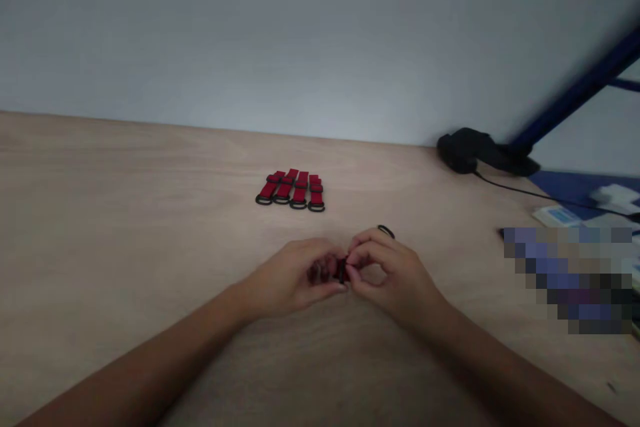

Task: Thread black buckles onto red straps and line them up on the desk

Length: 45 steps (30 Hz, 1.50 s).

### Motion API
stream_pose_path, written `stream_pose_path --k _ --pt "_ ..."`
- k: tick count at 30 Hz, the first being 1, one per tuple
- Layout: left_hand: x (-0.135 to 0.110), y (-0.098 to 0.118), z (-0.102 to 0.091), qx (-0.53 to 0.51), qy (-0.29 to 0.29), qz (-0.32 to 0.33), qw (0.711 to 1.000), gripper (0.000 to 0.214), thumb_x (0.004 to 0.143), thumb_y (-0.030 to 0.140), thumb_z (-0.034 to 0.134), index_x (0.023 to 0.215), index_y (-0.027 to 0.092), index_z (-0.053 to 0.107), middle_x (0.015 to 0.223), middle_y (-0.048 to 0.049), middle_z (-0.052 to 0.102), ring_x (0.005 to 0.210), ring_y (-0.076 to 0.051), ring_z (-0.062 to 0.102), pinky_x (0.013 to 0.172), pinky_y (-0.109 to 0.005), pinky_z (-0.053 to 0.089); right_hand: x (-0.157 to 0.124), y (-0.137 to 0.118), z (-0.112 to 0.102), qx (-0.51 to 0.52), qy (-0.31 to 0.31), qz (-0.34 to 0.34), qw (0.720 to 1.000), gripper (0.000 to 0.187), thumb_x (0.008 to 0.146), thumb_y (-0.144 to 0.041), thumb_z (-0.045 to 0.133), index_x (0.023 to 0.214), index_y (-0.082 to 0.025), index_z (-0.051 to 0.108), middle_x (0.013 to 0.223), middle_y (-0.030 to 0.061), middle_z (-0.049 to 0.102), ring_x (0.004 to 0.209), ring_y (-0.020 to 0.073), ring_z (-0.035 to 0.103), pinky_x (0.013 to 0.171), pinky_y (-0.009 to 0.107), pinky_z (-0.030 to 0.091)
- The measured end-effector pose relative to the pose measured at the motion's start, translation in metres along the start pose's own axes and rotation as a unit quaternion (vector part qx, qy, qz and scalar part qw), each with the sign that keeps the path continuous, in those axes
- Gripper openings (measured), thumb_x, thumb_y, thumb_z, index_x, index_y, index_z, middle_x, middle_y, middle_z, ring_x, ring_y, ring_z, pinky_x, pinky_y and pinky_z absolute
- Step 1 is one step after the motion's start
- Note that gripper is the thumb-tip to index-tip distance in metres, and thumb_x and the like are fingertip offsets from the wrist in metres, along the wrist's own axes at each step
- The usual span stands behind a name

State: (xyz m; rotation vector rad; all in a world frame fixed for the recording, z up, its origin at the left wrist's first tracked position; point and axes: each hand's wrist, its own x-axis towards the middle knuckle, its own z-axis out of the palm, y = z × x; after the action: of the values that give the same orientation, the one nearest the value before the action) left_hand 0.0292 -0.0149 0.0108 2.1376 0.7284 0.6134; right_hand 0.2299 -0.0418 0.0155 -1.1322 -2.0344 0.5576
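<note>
Both hands meet over the wooden table and pinch one small red strap [342, 269] with a dark buckle part. My left hand [295, 275] is closed on its left side, fingers curled round it. From the right, the thumb and fingertips of my right hand [393, 267] press together on the same strap. A black ring [386, 231] shows just behind the right fingers; whether it is joined to the strap is hidden. Beyond the hands lie several red straps [299, 195] side by side, each with a black slider and a black hook-like ring at its near end.
A black device [475, 150] with a cable [550, 197] lies at the back right against the wall [280, 40]. Farther right are a white and blue box [556, 216], a pixelated patch and a blue metal frame [575, 90]. The pale wooden table [125, 213] runs beneath everything.
</note>
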Motion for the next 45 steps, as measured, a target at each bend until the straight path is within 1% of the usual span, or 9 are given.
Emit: stream_pose_path --k 5,10,15,18,24,30,34,40,45 --pt "0.000 -0.001 0.000 -0.018 0.007 -0.022 1.000 0.023 0.086 0.037 0.062 0.097 0.017 0.060 0.080 -0.0010 0.060 0.071 -0.014 0.054 0.066 -0.023 0.043 -0.002 -0.003 -0.001 -0.023 0.017 -0.033 0.999 0.010 0.078 -0.011 0.061 0.080 -0.021 0.063 0.089 0.0060 0.062 0.080 0.0171 0.063 0.068 0.028 0.053" --pt "-0.002 -0.002 0.001 -0.052 0.017 -0.034 0.998 0.024 0.086 0.035 0.062 0.102 0.017 0.061 0.082 -0.0010 0.062 0.071 -0.013 0.056 0.065 -0.022 0.044 -0.003 -0.003 -0.005 0.041 -0.025 -0.022 0.999 0.013 0.080 -0.021 0.069 0.093 -0.022 0.067 0.102 0.0074 0.063 0.092 0.0191 0.063 0.081 0.031 0.053" --pt "-0.002 -0.003 0.001 -0.046 0.023 -0.020 0.998 0.025 0.085 0.034 0.064 0.105 0.018 0.061 0.082 -0.0002 0.064 0.071 -0.012 0.058 0.065 -0.021 0.045 -0.001 0.004 -0.004 0.123 -0.051 0.030 0.991 0.003 0.079 -0.021 0.072 0.080 -0.022 0.069 0.098 0.0053 0.064 0.091 0.0178 0.064 0.081 0.030 0.053" --pt "-0.002 -0.004 0.002 -0.036 0.025 -0.023 0.999 0.026 0.085 0.035 0.065 0.104 0.018 0.062 0.084 -0.0011 0.065 0.074 -0.013 0.060 0.068 -0.023 0.047 0.000 0.005 -0.004 0.120 -0.036 0.054 0.991 0.004 0.077 -0.019 0.073 0.075 -0.022 0.072 0.095 0.0047 0.065 0.089 0.0182 0.064 0.081 0.031 0.053" --pt "-0.003 -0.009 0.003 -0.088 0.036 -0.032 0.995 0.029 0.085 0.035 0.066 0.107 0.016 0.060 0.089 -0.0034 0.068 0.078 -0.014 0.064 0.072 -0.024 0.051 -0.001 0.004 -0.005 0.125 -0.057 0.037 0.990 0.010 0.084 -0.019 0.064 0.083 -0.023 0.073 0.101 0.0071 0.064 0.096 0.0193 0.063 0.080 0.031 0.052" --pt "-0.002 -0.007 0.002 -0.027 0.038 -0.021 0.999 0.028 0.084 0.035 0.066 0.106 0.018 0.062 0.089 -0.0028 0.070 0.078 -0.015 0.065 0.073 -0.025 0.051 -0.003 0.009 0.005 0.174 0.003 0.102 0.979 0.009 0.075 -0.019 0.071 0.074 -0.020 0.062 0.089 0.0042 0.064 0.084 0.0180 0.063 0.077 0.032 0.052" --pt "-0.001 -0.004 0.001 0.009 0.042 -0.030 0.999 0.026 0.084 0.034 0.066 0.105 0.019 0.062 0.088 -0.0017 0.070 0.077 -0.014 0.065 0.072 -0.024 0.050 -0.001 0.007 0.005 0.164 0.015 0.138 0.977 0.008 0.075 -0.022 0.072 0.069 -0.019 0.067 0.092 0.0055 0.063 0.086 0.0189 0.063 0.078 0.033 0.051" --pt "-0.003 -0.002 0.002 0.014 0.072 -0.026 0.997 0.023 0.084 0.034 0.067 0.101 0.018 0.061 0.085 -0.0006 0.070 0.075 -0.013 0.066 0.071 -0.023 0.051 -0.001 0.006 0.002 0.190 -0.013 0.129 0.973 0.005 0.078 -0.021 0.068 0.075 -0.020 0.073 0.100 0.0073 0.062 0.096 0.0195 0.062 0.078 0.030 0.053" --pt "-0.002 -0.002 0.002 0.034 0.080 -0.028 0.996 0.023 0.083 0.034 0.067 0.098 0.018 0.062 0.087 -0.0022 0.070 0.075 -0.014 0.066 0.070 -0.023 0.051 -0.004 0.007 0.007 0.172 0.033 0.119 0.977 0.003 0.076 -0.020 0.070 0.074 -0.020 0.070 0.096 0.0053 0.058 0.085 0.0160 0.062 0.068 0.026 0.053"
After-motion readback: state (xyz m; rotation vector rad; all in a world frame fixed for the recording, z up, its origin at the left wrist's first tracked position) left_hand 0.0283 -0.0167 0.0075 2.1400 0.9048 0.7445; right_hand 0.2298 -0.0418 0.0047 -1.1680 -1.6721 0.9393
